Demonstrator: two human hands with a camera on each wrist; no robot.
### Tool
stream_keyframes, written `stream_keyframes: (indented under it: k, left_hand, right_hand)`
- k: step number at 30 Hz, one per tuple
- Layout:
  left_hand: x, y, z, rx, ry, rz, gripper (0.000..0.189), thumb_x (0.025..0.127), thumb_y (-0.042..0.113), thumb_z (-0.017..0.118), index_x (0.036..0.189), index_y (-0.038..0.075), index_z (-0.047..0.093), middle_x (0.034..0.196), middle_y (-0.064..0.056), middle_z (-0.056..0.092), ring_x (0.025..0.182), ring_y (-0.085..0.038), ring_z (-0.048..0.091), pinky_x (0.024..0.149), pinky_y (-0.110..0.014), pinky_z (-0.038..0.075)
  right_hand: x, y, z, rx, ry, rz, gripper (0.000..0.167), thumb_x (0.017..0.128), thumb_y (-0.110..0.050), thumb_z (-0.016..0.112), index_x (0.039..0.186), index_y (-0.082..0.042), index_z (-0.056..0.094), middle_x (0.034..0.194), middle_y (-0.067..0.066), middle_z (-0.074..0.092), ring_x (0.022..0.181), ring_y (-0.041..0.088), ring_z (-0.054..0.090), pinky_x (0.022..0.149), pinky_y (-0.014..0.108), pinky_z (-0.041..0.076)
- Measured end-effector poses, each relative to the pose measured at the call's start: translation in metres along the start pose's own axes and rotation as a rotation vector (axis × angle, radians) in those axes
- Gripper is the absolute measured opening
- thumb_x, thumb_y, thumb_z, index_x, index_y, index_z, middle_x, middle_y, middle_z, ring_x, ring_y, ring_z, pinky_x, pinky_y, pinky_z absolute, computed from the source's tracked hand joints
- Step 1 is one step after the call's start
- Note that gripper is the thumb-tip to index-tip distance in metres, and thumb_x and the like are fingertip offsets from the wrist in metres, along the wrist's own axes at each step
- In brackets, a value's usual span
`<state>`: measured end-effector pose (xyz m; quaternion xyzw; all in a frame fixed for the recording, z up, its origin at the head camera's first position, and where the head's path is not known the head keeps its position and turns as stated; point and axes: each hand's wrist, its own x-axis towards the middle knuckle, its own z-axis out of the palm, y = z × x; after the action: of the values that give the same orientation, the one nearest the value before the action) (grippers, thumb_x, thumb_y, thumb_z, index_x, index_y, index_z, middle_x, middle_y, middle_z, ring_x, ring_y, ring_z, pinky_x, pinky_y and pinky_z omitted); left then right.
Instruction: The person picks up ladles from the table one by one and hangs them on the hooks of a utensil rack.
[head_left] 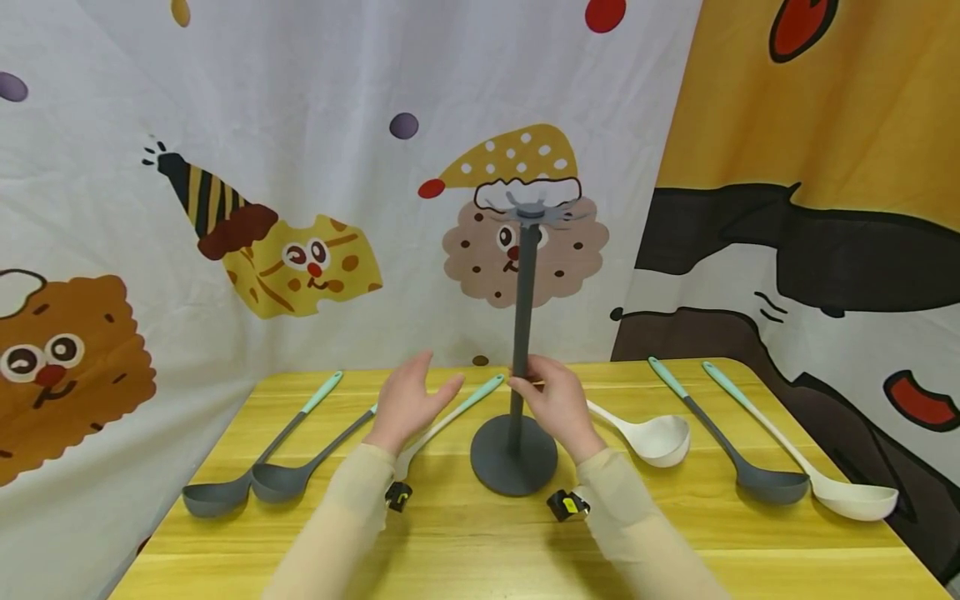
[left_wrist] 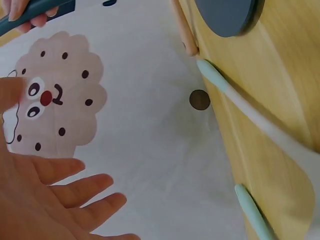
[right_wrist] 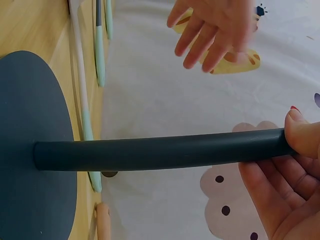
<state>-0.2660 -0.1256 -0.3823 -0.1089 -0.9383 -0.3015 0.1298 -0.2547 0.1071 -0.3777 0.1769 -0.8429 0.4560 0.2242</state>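
Thumb and fingers of my right hand [head_left: 558, 404] hold the pole of a dark grey utensil stand [head_left: 525, 308], which stands upright on its round base with hooks at the top. In the right wrist view the pole [right_wrist: 165, 152] runs from the base into that hand. To the left of the stand my left hand [head_left: 412, 400] is in the air, fingers spread and holding nothing. Below it lies a white utensil with a mint grip [head_left: 480, 393], its head partly hidden by the left sleeve. Beside the right hand rests a white ladle [head_left: 660, 440], its handle end hidden behind the hand.
Two grey ladles with mint grips, an outer one [head_left: 217, 497] and an inner one [head_left: 281, 483], lie at the left. At the right lie a grey ladle [head_left: 772, 485] and a white ladle [head_left: 855, 500]. A printed curtain [head_left: 420, 292] hangs behind the wooden table [head_left: 480, 554].
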Motion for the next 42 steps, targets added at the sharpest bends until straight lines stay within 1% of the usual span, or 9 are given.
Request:
stream_keyframes:
  k: [3, 6, 11, 17, 25, 32, 37, 42]
  left_hand:
    - [0.005, -0.002, 0.000, 0.081, -0.041, 0.035, 0.076, 0.089, 0.047, 0.066, 0.144, -0.003, 0.047, 0.142, -0.022, 0.051, 0.131, -0.040, 0.046, 0.107, -0.056, 0.036]
    - [0.008, -0.003, 0.000, 0.134, -0.085, 0.047, 0.073, 0.088, 0.042, 0.070, 0.142, -0.003, 0.049, 0.140, -0.021, 0.053, 0.130, -0.040, 0.048, 0.105, -0.056, 0.039]
    - [0.013, -0.006, 0.000, 0.175, -0.147, 0.027, 0.069, 0.088, 0.033, 0.072, 0.143, -0.002, 0.048, 0.140, -0.021, 0.053, 0.127, -0.040, 0.050, 0.102, -0.058, 0.041]
    - [0.017, -0.009, 0.002, 0.217, -0.211, 0.003, 0.070, 0.089, 0.032, 0.073, 0.144, -0.002, 0.047, 0.140, -0.021, 0.053, 0.127, -0.041, 0.051, 0.101, -0.060, 0.041]
    - [0.024, -0.012, 0.005, 0.221, -0.287, -0.024, 0.070, 0.089, 0.029, 0.074, 0.144, -0.003, 0.045, 0.140, -0.023, 0.052, 0.127, -0.042, 0.050, 0.100, -0.058, 0.043]
    - [0.030, -0.012, 0.011, 0.214, -0.350, -0.047, 0.075, 0.087, 0.029, 0.073, 0.147, -0.002, 0.041, 0.145, -0.021, 0.048, 0.130, -0.042, 0.047, 0.103, -0.057, 0.041]
    - [0.030, -0.013, 0.014, 0.221, -0.378, -0.062, 0.071, 0.086, 0.028, 0.075, 0.144, -0.002, 0.046, 0.140, -0.020, 0.053, 0.126, -0.040, 0.051, 0.102, -0.053, 0.043]
    - [0.031, -0.012, 0.016, 0.201, -0.400, -0.091, 0.069, 0.087, 0.027, 0.075, 0.143, -0.002, 0.048, 0.140, -0.019, 0.054, 0.125, -0.039, 0.052, 0.103, -0.051, 0.043]
  right_hand:
    - [0.000, -0.001, 0.001, 0.002, -0.001, 0.003, 0.011, 0.089, -0.009, 0.075, 0.100, -0.009, 0.073, 0.093, 0.004, 0.069, 0.085, 0.021, 0.067, 0.076, 0.039, 0.059]
    - [0.001, -0.001, 0.002, -0.003, -0.007, 0.001, 0.011, 0.089, -0.008, 0.074, 0.100, -0.009, 0.073, 0.092, 0.004, 0.068, 0.084, 0.021, 0.067, 0.076, 0.040, 0.059]
    - [0.000, 0.000, 0.004, -0.021, -0.024, -0.002, 0.010, 0.090, -0.011, 0.074, 0.100, -0.009, 0.073, 0.092, 0.003, 0.068, 0.083, 0.020, 0.067, 0.076, 0.039, 0.058]
    - [-0.002, 0.001, 0.005, -0.027, -0.026, -0.006, 0.009, 0.090, -0.011, 0.074, 0.098, -0.010, 0.073, 0.090, 0.003, 0.068, 0.081, 0.018, 0.067, 0.076, 0.038, 0.058]
    - [-0.003, 0.003, 0.003, -0.018, -0.024, -0.014, 0.011, 0.088, -0.010, 0.075, 0.098, -0.007, 0.074, 0.089, 0.002, 0.069, 0.080, 0.019, 0.068, 0.075, 0.038, 0.058]
    - [-0.002, 0.004, 0.003, -0.010, -0.041, 0.003, 0.012, 0.089, -0.011, 0.075, 0.100, -0.005, 0.074, 0.091, 0.003, 0.069, 0.081, 0.018, 0.068, 0.076, 0.037, 0.058]
    - [-0.003, 0.005, 0.004, -0.007, -0.034, 0.004, 0.014, 0.089, -0.012, 0.075, 0.101, -0.005, 0.074, 0.092, 0.004, 0.070, 0.082, 0.019, 0.068, 0.075, 0.038, 0.058]
    - [-0.004, 0.004, 0.005, -0.019, -0.015, -0.011, 0.013, 0.088, -0.009, 0.076, 0.100, -0.006, 0.073, 0.092, 0.005, 0.069, 0.082, 0.021, 0.069, 0.075, 0.039, 0.058]
